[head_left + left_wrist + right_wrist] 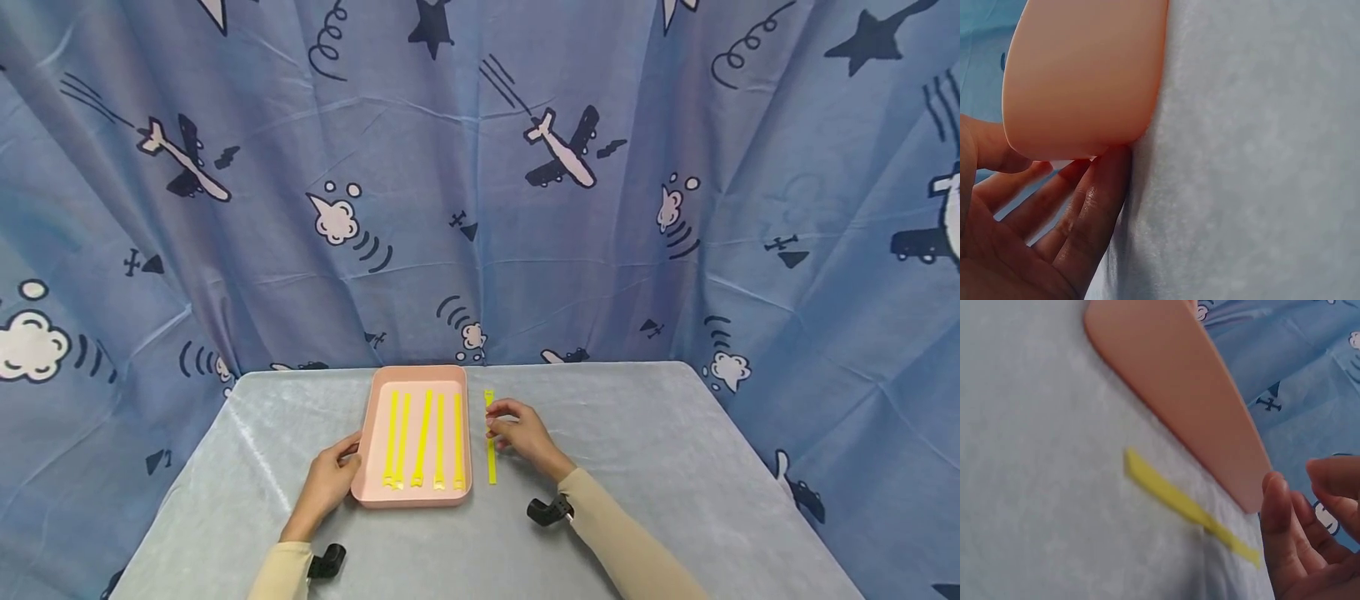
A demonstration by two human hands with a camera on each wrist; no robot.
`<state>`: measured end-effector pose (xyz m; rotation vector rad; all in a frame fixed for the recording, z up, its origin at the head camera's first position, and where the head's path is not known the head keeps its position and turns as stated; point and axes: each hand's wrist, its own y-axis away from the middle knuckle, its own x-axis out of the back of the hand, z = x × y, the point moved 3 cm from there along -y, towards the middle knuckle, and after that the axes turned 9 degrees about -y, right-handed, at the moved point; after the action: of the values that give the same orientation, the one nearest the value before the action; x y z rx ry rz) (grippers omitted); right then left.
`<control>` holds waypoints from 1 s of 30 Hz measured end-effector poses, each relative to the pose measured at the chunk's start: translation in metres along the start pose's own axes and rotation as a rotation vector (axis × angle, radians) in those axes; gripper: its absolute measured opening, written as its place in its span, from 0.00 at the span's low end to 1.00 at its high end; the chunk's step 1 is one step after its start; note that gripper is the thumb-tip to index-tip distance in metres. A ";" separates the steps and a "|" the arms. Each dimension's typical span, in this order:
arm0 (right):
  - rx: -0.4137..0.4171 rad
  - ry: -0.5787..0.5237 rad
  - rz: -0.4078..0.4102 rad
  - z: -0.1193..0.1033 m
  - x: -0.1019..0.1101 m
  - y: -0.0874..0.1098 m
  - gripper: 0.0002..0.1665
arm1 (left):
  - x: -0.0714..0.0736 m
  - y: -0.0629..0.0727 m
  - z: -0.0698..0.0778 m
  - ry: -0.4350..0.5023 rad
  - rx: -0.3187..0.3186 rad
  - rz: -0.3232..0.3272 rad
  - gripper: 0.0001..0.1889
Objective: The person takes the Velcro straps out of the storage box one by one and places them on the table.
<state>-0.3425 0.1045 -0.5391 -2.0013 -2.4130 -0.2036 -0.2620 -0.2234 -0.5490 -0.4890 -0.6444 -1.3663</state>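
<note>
A pink tray (411, 502) lies on the table with several yellow hook-and-loop cable ties (440, 442) in it, side by side lengthwise. My left hand (327, 479) grips the tray's left edge; in the left wrist view the thumb is at the rim and the fingertips (1113, 159) are low on the outer wall. Just right of the tray another yellow cable tie (492, 468) lies on the table. Over it hovers my right hand (527, 433), thumb and fingers apart. In the right wrist view that tie (1172, 499) lies below the fingers, with nothing between them.
A grey cloth covers the table (645, 467). Behind it hangs a blue curtain (420, 275) printed with planes and clouds. Each wrist carries a black camera mount, one at the left cuff (327, 562) and one at the right (550, 510).
</note>
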 end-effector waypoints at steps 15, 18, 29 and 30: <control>0.078 0.018 -0.040 -0.032 -0.020 0.015 0.15 | 0.001 0.000 0.003 0.025 -0.014 -0.005 0.24; 0.078 0.009 -0.052 -0.035 -0.023 0.016 0.17 | 0.000 0.000 0.003 0.023 -0.019 0.000 0.24; 0.083 -0.017 -0.093 -0.047 -0.039 0.019 0.18 | -0.001 0.001 0.001 0.017 -0.009 0.004 0.24; 0.081 -0.026 -0.098 -0.049 -0.040 0.020 0.18 | -0.001 0.001 0.001 0.018 -0.007 0.003 0.24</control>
<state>-0.3196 0.0637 -0.4919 -1.8673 -2.4939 -0.0782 -0.2611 -0.2219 -0.5493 -0.4828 -0.6240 -1.3689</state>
